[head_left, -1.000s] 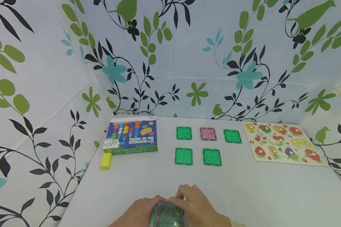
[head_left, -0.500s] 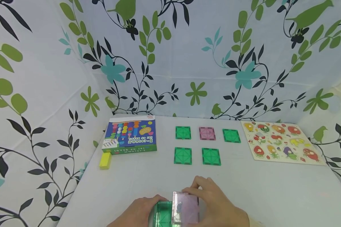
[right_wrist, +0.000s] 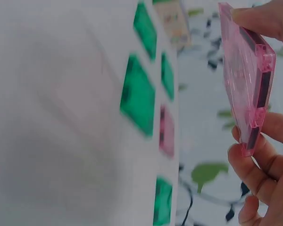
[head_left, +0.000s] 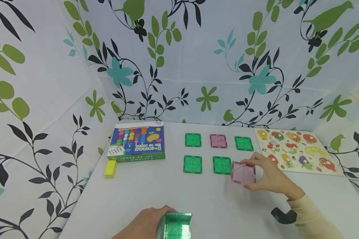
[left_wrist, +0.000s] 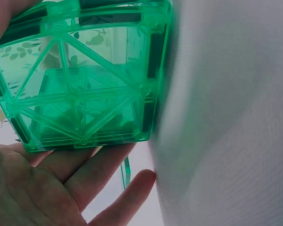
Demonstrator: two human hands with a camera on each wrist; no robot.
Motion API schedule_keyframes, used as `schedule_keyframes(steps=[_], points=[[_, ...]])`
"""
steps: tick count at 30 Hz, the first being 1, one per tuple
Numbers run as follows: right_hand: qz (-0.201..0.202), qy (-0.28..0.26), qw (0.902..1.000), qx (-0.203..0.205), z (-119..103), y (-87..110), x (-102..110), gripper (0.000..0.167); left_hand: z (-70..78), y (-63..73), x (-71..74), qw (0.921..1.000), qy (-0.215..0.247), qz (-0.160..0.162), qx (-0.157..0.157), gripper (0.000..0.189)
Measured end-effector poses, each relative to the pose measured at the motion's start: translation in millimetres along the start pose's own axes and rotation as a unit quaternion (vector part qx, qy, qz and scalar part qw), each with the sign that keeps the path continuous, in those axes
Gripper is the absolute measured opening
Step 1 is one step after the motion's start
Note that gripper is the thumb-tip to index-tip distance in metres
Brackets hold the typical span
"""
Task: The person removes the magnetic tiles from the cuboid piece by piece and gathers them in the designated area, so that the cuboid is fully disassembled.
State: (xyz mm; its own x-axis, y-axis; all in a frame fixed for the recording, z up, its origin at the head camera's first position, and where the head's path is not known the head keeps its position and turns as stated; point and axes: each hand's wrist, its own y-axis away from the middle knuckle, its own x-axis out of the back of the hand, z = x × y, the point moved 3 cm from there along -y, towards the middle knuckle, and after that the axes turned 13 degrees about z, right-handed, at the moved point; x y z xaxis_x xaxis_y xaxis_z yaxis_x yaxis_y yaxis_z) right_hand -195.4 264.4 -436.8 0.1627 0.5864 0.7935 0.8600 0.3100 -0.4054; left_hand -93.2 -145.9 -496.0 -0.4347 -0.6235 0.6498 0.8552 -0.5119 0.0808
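Observation:
My left hand (head_left: 145, 224) grips a translucent green box of magnetic tiles (head_left: 176, 227) at the table's near edge. The box's top is uncovered. In the left wrist view, the thumb lies at one upper corner of the green tile box (left_wrist: 80, 94) and the fingers run along its opposite side. My right hand (head_left: 269, 176) is out over the table, pinching a pink magnetic tile (head_left: 243, 172) between thumb and fingertips. In the head view that tile overlaps the edge of a flat green tile (head_left: 221, 165). The right wrist view shows the pinched pink tile (right_wrist: 245, 84) nearly edge-on.
Beyond lie more flat tiles: a green one (head_left: 192, 164), another green one (head_left: 192, 140), a pink one (head_left: 218, 141) and a green one (head_left: 244, 143). A bead-set box (head_left: 137, 142) and yellow block (head_left: 110, 169) are at left, a fruit puzzle board (head_left: 299, 151) at right.
My right hand has lifted the pink tile off the top of the green box and carried it forward and right, towards the flat tiles. My left hand stays on the green box.

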Motion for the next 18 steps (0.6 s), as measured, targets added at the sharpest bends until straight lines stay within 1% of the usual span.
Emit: schedule_keyframes(steps=[3, 7, 9, 12, 16, 18], points=[[-0.012, 0.044, 0.9989, -0.013, 27, -4.0, 2, 0.066, -0.2, -0.4, 0.4, 1.0, -0.001, 0.001, 0.001, 0.074], [-0.043, 0.081, 0.9954, -0.026, 53, -10.4, -3, 0.068, -0.9, 0.1, 0.1, 1.0, -0.002, 0.001, 0.007, 0.074], [-0.057, 0.093, 0.9936, -0.03, 61, -13.1, -5, 0.069, -1.2, 0.1, -0.2, 1.0, 0.0, 0.0, 0.007, 0.074], [-0.073, 0.11, 0.9903, -0.042, 73, -15.6, -8, 0.071, -1.8, -0.2, -0.9, 1.0, 0.001, 0.002, -0.004, 0.073], [-0.09, 0.117, 0.9873, -0.059, 83, -18.4, -11, 0.072, -2.7, -0.3, -0.9, 0.9999, 0.0, 0.004, -0.013, 0.073], [-0.097, 0.115, 0.9868, -0.06, 86, -20.4, -12, 0.073, -2.9, 0.0, -0.3, 0.9999, -0.001, 0.006, -0.012, 0.073]])
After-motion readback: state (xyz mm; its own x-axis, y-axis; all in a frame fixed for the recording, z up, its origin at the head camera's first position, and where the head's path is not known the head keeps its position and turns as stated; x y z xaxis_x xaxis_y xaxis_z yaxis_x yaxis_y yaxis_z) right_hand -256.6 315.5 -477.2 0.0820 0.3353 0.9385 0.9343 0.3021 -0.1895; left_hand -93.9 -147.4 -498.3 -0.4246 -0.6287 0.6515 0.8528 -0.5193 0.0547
